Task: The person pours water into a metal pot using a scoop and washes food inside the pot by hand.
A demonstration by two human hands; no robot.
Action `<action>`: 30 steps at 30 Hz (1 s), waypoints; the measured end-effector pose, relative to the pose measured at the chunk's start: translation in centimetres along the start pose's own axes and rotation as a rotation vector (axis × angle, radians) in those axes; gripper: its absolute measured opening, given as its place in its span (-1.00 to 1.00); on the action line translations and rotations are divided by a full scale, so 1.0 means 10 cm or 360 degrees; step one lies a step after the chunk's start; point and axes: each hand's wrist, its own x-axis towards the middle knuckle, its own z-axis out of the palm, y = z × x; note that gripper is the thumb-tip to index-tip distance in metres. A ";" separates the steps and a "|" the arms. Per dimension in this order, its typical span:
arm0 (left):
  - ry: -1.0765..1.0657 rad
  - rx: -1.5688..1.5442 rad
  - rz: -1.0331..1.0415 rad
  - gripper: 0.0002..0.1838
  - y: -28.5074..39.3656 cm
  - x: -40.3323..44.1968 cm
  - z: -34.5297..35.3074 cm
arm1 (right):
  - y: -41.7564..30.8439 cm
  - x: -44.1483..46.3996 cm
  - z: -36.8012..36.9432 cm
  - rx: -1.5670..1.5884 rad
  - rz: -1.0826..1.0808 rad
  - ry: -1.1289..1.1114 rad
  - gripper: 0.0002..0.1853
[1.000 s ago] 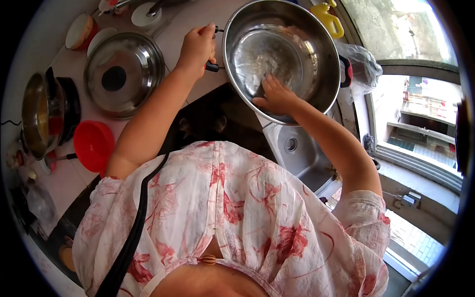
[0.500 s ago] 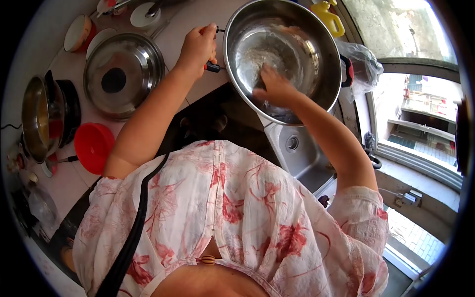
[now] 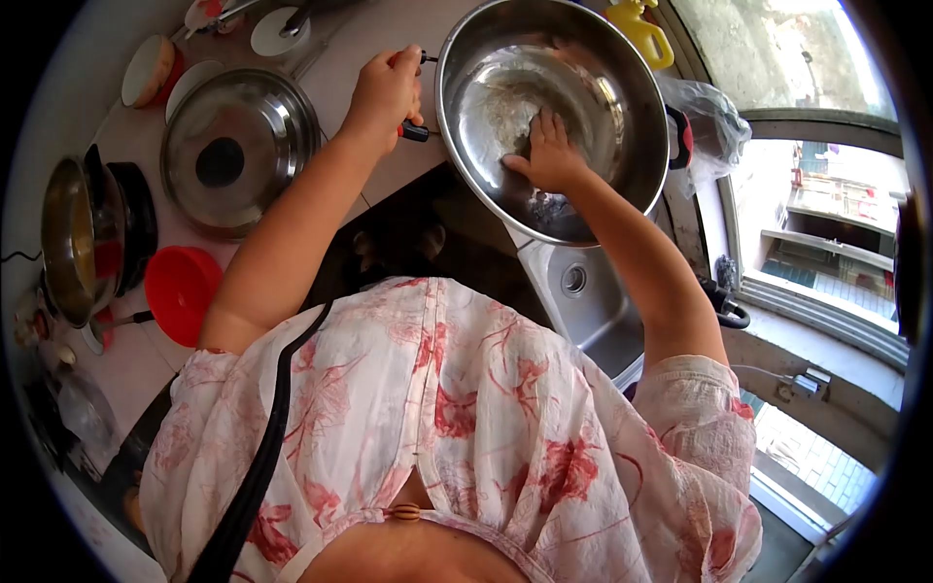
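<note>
A large stainless-steel pot with two black-and-red side handles is tilted, its opening facing me, over the near end of the sink. My left hand is wrapped round the handle on its left side. Inside the pot lies my right hand, palm down against the inner wall, fingers stretched and thumb apart, holding nothing. The inner surface looks wet near the fingers; whether water stands in it I cannot tell.
A steel lid lies on the tiled counter, with a red basin, stacked pans and bowls around it. The metal sink is below the pot. A yellow jug and plastic bag stand by the window.
My right hand has moved slightly up and right within the pot, and its fingers now show spread. My left hand keeps its hold on the handle.
</note>
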 end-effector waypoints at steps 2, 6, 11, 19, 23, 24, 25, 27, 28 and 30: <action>-0.0018 -0.0025 -0.0006 -0.70 -0.03 -0.02 0.02 | -0.02 -0.04 -0.01 0.0055 0.0082 -0.0121 -0.05; 0.0014 -0.0072 -0.0002 -0.70 -0.04 0.00 0.01 | -0.05 -0.34 -0.08 -0.0062 -0.0096 -0.0539 -0.05; -0.0008 -0.0003 0.0004 -0.71 0.00 0.01 0.00 | 0.12 -0.13 -0.06 -0.0105 -0.0007 -0.0235 -0.05; -0.0003 -0.0091 -0.0008 -0.71 -0.04 0.00 0.02 | 0.05 -0.37 -0.20 -0.0131 0.0009 -0.0610 -0.05; 0.0008 -0.0061 -0.0038 -0.71 -0.03 -0.02 0.04 | 0.20 -0.12 -0.04 -0.0305 0.0038 -0.0234 -0.05; 0.0024 -0.0066 -0.0041 -0.71 -0.03 -0.04 0.05 | 0.18 -0.14 -0.06 -0.0240 0.0057 -0.0179 -0.11; 0.0042 -0.0073 -0.0045 -0.71 -0.04 -0.06 0.05 | 0.17 -0.15 -0.09 -0.0178 0.0074 -0.0126 -0.15; 0.0052 -0.0072 -0.0033 -0.71 -0.04 -0.06 0.05 | 0.18 -0.21 -0.28 -0.0119 0.0008 -0.0210 -0.24; 0.0056 -0.0059 -0.0033 -0.71 -0.05 -0.06 0.04 | 0.19 -0.22 -0.36 -0.0049 -0.0051 -0.0303 -0.31; 0.0058 -0.0069 -0.0021 -0.70 -0.03 -0.07 0.07 | 0.44 -0.02 -0.19 0.0350 0.0138 -0.0515 -0.36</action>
